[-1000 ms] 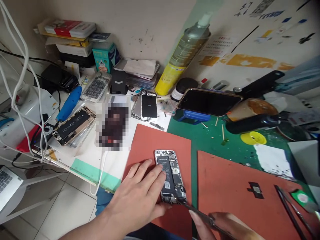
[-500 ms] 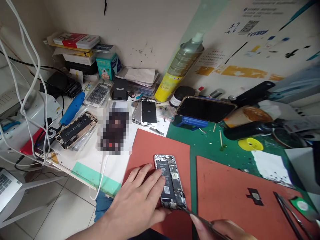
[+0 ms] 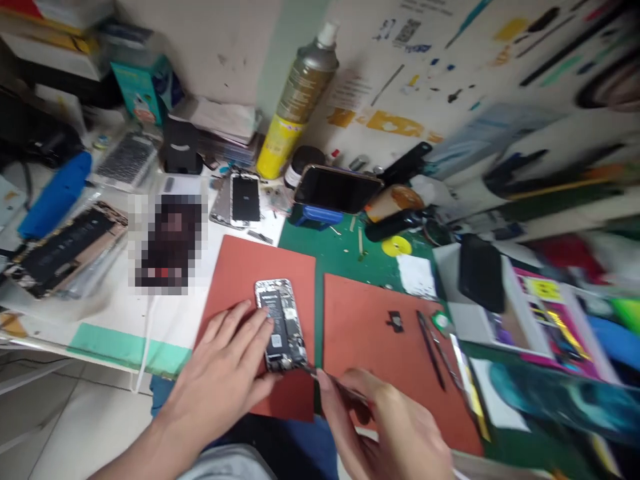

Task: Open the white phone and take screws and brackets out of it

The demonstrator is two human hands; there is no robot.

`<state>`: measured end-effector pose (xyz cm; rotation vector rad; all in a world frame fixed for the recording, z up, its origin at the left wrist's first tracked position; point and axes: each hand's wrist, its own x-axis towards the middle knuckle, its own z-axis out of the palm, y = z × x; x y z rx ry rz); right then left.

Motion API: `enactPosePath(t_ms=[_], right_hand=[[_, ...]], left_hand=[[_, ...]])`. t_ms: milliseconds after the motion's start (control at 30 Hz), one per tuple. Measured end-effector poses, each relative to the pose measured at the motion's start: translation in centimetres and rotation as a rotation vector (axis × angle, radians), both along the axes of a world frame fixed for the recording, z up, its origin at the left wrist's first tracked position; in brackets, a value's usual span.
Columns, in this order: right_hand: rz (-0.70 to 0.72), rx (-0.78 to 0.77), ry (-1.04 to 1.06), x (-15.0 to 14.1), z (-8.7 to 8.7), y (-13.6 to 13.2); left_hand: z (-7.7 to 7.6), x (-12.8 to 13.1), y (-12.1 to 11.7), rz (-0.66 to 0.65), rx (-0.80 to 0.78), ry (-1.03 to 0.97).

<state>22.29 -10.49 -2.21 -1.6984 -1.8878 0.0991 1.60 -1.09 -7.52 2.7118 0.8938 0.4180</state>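
Note:
An opened smartphone (image 3: pixel 278 323) lies on the left red mat, its black battery and circuit board bare. My left hand (image 3: pixel 225 357) holds it steady, fingers laid over its left side and thumb at the bottom edge. In my right hand (image 3: pixel 385 413) is a slim dark tool (image 3: pixel 345 390), apparently tweezers, gripped between thumb and fingers. Its tip is at the phone's lower right corner; blur hides whether it touches a part. A small black part (image 3: pixel 395 321) rests on the right red mat (image 3: pixel 360 313), with a dark slim tool (image 3: pixel 431 350) farther right.
A phone on a blue stand (image 3: pixel 337 193) stands behind the mats, near a yellow spray can (image 3: pixel 297 100). Other opened phones (image 3: pixel 65 247) and a screen part (image 3: pixel 245 199) lie to the left and behind. A box of packets (image 3: pixel 525 307) sits at the right.
The camera view has swung right, so everything sits farther left and more of the right side shows. My right hand shows more fully. Both hands stay at the phone.

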Motion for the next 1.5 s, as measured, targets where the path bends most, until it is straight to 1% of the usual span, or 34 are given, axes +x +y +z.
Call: enactPosePath(t_ms=[100,267,600,800,867,933,967,1033,1133,1200,1267,1333,1500], right_hand=[[0.037,-0.004,0.032,0.3,0.2,0.3],[0.025,-0.021,0.069,0.4,-0.1,0.2],[0.061,-0.013,0.085,0.5,-0.1,0.1],[0.030,-0.005,0.070,0.2,-0.1,0.0],[-0.023,-0.003,0.055,0.2,-0.2,-0.3],[-0.114,0.000,0.084,0.3,-0.3,-0.7],[-0.165,0.004,0.131,0.3,-0.4,-0.9],[-0.292,0.008,0.292,0.5,-0.7,-1.3],[-0.526,0.000,0.641,0.7,-1.3,-1.4],[-0.638,-0.023,0.867,0.6,-1.7,-1.2],[-0.678,-0.042,1.035,0.3,-2.0,-0.9],[-0.686,-0.050,1.143,-0.1,-2.2,-0.6],[-0.702,-0.032,1.244,-0.7,-2.2,-0.7]], left_hand=[[-0.3,0.1,0.3,-0.016,0.026,-0.014],[-0.7,0.4,0.5,-0.022,0.045,-0.021],[-0.7,0.6,0.6,-0.028,0.062,-0.016],[-0.8,0.6,0.6,-0.020,0.057,-0.021],[-0.9,0.6,0.5,-0.017,0.053,-0.025],[-0.9,0.6,0.6,-0.015,0.045,-0.026],[-0.9,0.5,0.6,-0.017,0.040,-0.028],[-0.7,0.3,0.6,-0.026,0.028,-0.044],[-0.1,0.2,0.7,-0.032,-0.032,-0.134],[0.6,0.3,0.6,-0.026,-0.116,-0.223],[1.1,0.8,0.5,-0.025,-0.207,-0.289],[1.6,1.5,0.4,-0.040,-0.269,-0.316],[1.9,2.5,0.2,-0.063,-0.351,-0.336]])
